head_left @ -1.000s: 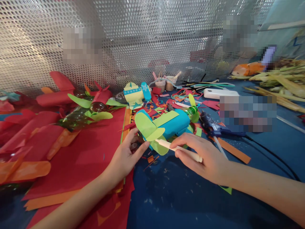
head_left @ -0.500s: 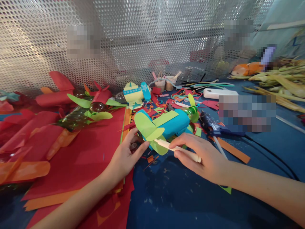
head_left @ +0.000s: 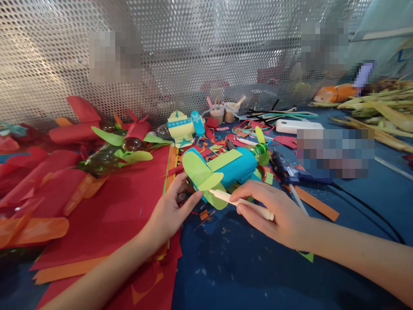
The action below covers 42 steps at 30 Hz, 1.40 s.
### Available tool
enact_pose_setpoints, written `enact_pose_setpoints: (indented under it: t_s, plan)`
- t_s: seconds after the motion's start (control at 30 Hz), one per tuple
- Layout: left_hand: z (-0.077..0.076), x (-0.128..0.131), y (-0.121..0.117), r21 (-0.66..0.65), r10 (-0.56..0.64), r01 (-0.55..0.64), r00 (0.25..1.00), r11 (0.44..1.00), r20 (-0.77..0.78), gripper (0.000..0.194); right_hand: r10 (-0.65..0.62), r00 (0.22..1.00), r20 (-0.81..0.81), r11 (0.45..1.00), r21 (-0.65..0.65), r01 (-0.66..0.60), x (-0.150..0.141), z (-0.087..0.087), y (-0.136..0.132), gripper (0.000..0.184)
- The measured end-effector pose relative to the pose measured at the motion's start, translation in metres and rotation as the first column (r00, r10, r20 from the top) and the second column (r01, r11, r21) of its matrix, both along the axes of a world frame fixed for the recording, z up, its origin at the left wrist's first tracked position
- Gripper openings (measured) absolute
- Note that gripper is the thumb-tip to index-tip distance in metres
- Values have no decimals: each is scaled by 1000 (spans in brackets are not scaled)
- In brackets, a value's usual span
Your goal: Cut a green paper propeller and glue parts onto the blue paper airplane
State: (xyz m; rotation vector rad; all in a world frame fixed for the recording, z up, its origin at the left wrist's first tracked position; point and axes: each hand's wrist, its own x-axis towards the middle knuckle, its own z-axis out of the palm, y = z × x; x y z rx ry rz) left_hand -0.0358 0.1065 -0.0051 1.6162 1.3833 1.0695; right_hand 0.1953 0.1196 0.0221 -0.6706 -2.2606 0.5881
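Observation:
A toy plane [head_left: 232,171], made from a green bottle wrapped in blue paper with lime-green wings and tail fins, is held just above the blue table. My left hand [head_left: 174,199] grips its tail end, fingers tucked behind and the thumb at the lower edge. Pinched in my right hand [head_left: 271,209] is a cream-white marker pen [head_left: 254,208], its tip pointing left at the lime-green tail fin [head_left: 211,181] and seeming to touch it. A green propeller [head_left: 260,135] shows at the plane's far right end.
Red bottle planes [head_left: 61,172] crowd the left, beside red paper sheets [head_left: 129,215]. A yellow-and-blue plane [head_left: 183,129] stands behind, near colourful scraps [head_left: 222,133]. At right lie a glue gun [head_left: 290,172] with its cord, a white case [head_left: 298,126] and dry husks [head_left: 380,103]. A perforated metal panel [head_left: 193,51] backs the table.

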Motion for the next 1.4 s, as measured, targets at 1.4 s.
enact_pose_setpoints:
  t_s: [1.4]
  plan:
    - [0, -1, -1, 1, 4, -4, 1000, 1000, -2, 39, -14, 1000, 0, 1000, -11, 14, 0, 0, 0, 8]
